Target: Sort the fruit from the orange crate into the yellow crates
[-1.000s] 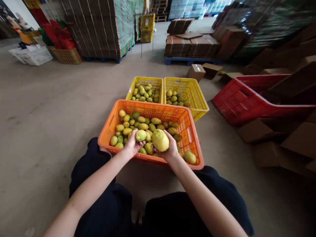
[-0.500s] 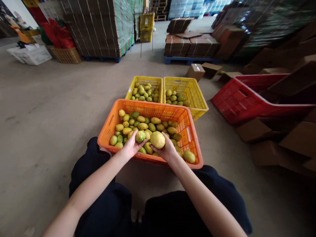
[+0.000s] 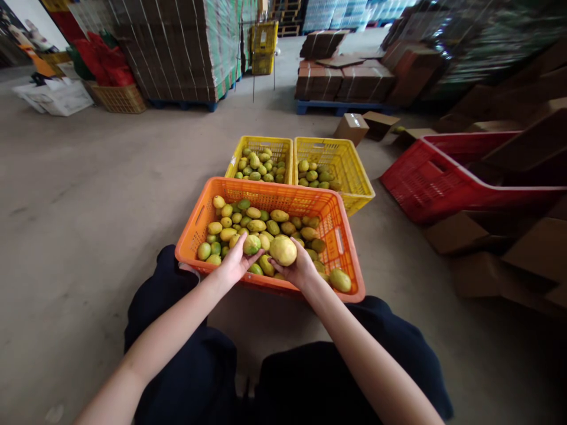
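Observation:
My left hand [image 3: 239, 258] is closed around a green-and-yellow oval fruit [image 3: 252, 244], its kind not certain. In my right hand [image 3: 301, 265] lies a larger pale yellow fruit [image 3: 283, 251], with the fingers curled beneath it. Both hands are side by side over an orange plastic crate [image 3: 328, 209], near its front rim. Beneath and around them, several more oval fruits [image 3: 256, 225], green to yellow, lie loose in the crate. One fruit [image 3: 340, 280] sits apart in the crate's near right corner.
Behind the orange crate stand a left yellow crate [image 3: 234, 168] and a right yellow crate [image 3: 354, 177], both holding similar fruit. On the right are a red crate [image 3: 411, 177] and open cardboard boxes [image 3: 460, 233]. Wrapped pallet stacks [image 3: 163, 53] stand farther back.

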`<action>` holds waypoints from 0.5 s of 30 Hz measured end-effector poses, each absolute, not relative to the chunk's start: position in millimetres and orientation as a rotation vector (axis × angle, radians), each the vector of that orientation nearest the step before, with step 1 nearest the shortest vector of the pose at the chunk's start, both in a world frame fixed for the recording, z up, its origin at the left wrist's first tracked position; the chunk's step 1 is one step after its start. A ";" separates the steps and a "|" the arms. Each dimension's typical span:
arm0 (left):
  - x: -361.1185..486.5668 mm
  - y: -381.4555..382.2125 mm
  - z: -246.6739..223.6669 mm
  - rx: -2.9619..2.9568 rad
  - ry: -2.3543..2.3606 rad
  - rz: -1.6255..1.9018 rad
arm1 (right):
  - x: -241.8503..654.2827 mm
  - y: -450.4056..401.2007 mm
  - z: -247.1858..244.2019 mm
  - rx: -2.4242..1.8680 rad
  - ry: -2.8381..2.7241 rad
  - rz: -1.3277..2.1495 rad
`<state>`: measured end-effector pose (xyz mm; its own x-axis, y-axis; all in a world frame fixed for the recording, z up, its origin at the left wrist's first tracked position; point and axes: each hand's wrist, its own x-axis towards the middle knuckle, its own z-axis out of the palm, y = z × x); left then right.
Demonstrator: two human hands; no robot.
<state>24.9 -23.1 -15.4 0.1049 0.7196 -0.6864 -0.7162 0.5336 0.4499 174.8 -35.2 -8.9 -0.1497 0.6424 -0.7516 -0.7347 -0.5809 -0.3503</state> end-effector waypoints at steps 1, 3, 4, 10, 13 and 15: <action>24.8 -23.1 -15.4 -0.002 1.013 1.060 | 174.7 -35.2 -8.4 -1.167 0.125 1.856; 24.6 -22.8 -15.2 -0.016 1.012 1.058 | 174.3 -35.1 -6.6 -1.219 0.131 1.825; 24.5 -22.4 -15.2 -0.026 1.015 1.055 | 174.0 -35.1 -5.8 -1.227 0.131 1.822; 23.9 -20.0 -17.0 -0.064 1.019 1.044 | 173.6 -34.4 -5.2 -1.252 0.122 1.820; 23.8 -20.0 -18.7 -0.054 1.003 1.050 | 173.7 -34.7 -6.1 -1.247 0.116 1.818; 23.6 -20.2 -19.5 -0.056 1.001 1.054 | 173.9 -35.0 -6.4 -1.239 0.117 1.822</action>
<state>23.6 -20.2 -19.5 0.1173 0.6965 -0.7079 -0.7432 0.5343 0.4027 173.9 -35.0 -6.4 -0.0915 0.6171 -0.7816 -0.7120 -0.5893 -0.3819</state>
